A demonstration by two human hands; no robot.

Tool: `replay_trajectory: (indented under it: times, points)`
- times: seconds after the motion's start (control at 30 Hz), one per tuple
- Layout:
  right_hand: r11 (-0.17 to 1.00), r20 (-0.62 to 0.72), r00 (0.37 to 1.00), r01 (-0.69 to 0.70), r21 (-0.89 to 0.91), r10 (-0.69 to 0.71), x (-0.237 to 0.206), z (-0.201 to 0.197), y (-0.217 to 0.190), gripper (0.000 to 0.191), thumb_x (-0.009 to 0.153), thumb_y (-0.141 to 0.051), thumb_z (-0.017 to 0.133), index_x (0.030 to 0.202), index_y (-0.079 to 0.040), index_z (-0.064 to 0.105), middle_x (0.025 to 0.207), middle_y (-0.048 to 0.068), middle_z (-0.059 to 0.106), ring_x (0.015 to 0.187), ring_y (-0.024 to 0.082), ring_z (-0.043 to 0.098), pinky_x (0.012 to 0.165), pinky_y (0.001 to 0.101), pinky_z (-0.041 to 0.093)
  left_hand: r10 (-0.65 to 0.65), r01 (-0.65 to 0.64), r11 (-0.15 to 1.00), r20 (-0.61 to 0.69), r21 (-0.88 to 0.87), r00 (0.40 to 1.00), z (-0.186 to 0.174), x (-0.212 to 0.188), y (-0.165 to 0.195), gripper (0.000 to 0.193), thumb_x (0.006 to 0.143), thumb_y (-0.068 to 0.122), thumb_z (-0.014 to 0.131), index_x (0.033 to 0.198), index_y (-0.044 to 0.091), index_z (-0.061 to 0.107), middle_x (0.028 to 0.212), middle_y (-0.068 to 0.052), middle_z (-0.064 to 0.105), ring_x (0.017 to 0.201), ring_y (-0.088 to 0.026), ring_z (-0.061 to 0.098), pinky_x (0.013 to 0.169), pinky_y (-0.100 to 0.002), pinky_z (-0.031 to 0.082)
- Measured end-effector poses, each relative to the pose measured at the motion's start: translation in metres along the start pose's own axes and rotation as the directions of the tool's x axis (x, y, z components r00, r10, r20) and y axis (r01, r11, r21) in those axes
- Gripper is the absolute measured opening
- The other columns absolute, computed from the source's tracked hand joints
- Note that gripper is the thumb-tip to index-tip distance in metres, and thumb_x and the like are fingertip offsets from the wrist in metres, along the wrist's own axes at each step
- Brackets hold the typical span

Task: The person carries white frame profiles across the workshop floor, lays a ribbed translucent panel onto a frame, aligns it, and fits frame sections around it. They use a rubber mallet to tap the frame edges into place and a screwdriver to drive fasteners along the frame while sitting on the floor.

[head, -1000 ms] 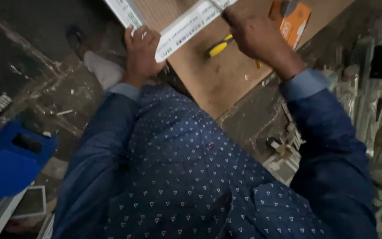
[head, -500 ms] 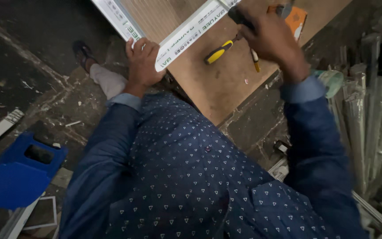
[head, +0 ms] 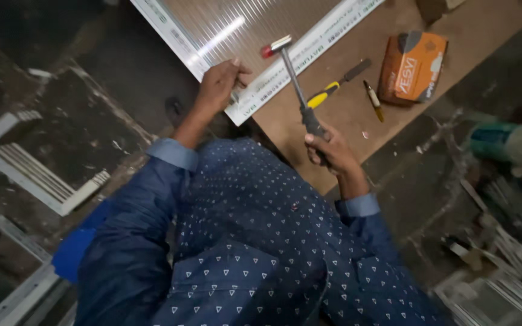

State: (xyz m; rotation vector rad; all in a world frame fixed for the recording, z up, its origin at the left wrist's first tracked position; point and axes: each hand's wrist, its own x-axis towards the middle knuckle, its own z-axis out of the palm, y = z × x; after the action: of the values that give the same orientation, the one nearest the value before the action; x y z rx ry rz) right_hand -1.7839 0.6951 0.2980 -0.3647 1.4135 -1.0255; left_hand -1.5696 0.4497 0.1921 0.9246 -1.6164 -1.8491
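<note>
My right hand (head: 328, 152) grips the dark handle of a hammer (head: 293, 78), whose red-tipped head is raised over the near corner of a white frame (head: 309, 54). That frame borders a ribbed translucent sheet (head: 237, 24) lying on a wooden board (head: 345, 115). My left hand (head: 220, 86) rests on the frame's corner, fingers pinched there, possibly on a small nail, too small to tell. Blue patterned sleeves cover both arms.
On the board lie a yellow-handled chisel (head: 333, 87), a small pencil-like tool (head: 374, 101) and an orange box (head: 412, 66). A white frame (head: 37, 175) lies on the dark floor at left, a blue object (head: 74, 253) below it. Metal scraps and a green-white roll (head: 509, 145) crowd the right.
My right hand left the frame's far end and now holds a hammer raised over the corner. The view shifted, showing more of the board. My left hand stays at the frame corner.
</note>
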Motion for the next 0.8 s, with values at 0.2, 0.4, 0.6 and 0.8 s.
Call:
replay_trajectory:
  times: [0.2,0.4,0.6,0.8]
  points:
    - [0.991,0.167,0.984,0.086,-0.105,-0.067,0.013,0.012,0.007,0.056,0.091,-0.022,0.073,0.141,-0.006,0.054,0.067,-0.001,0.054,0.049,0.009,0.050,0.043,0.0245,0.037,-0.106,0.114,0.981,0.057,-0.159,0.993,-0.006,0.013,0.020,0.051,0.108,0.044,0.052,0.095,-0.002,0.071,0.076,-0.004,0.069,0.066,-0.012,0.065,0.064,-0.029,0.054]
    - [0.841,-0.055,0.998,-0.051,-0.539,0.025,0.038,0.012,0.023,0.063,0.084,-0.031,0.078,0.141,-0.018,0.057,0.069,-0.002,0.060,0.053,0.010,0.048,0.045,0.0261,0.037,-0.166,0.158,0.985,-0.122,-0.073,0.978,-0.019,0.005,0.007,0.040,0.100,0.037,0.065,0.088,0.000,0.076,0.072,-0.004,0.071,0.063,-0.011,0.065,0.062,-0.027,0.053]
    - [0.896,0.065,0.974,0.227,-0.383,-0.218,0.036,0.035,0.020,0.028,0.088,-0.023,0.082,0.099,-0.001,0.067,0.072,-0.002,0.062,0.061,0.008,0.055,0.052,0.0248,0.043,-0.101,0.081,0.977,-0.094,-0.196,0.990,-0.021,0.007,-0.007,0.039,0.101,0.035,0.067,0.092,-0.002,0.075,0.079,-0.006,0.071,0.066,-0.013,0.064,0.061,-0.029,0.054]
    - [0.982,-0.074,0.991,0.099,-0.162,-0.113,0.022,0.054,0.004,0.019,0.085,-0.019,0.078,0.093,-0.005,0.066,0.059,0.001,0.056,0.044,0.011,0.049,0.040,0.0264,0.035,-0.182,0.230,0.921,0.178,-0.314,0.967,-0.004,0.032,0.014,0.040,0.096,0.041,0.068,0.105,0.002,0.075,0.091,-0.008,0.072,0.076,-0.015,0.068,0.071,-0.032,0.057]
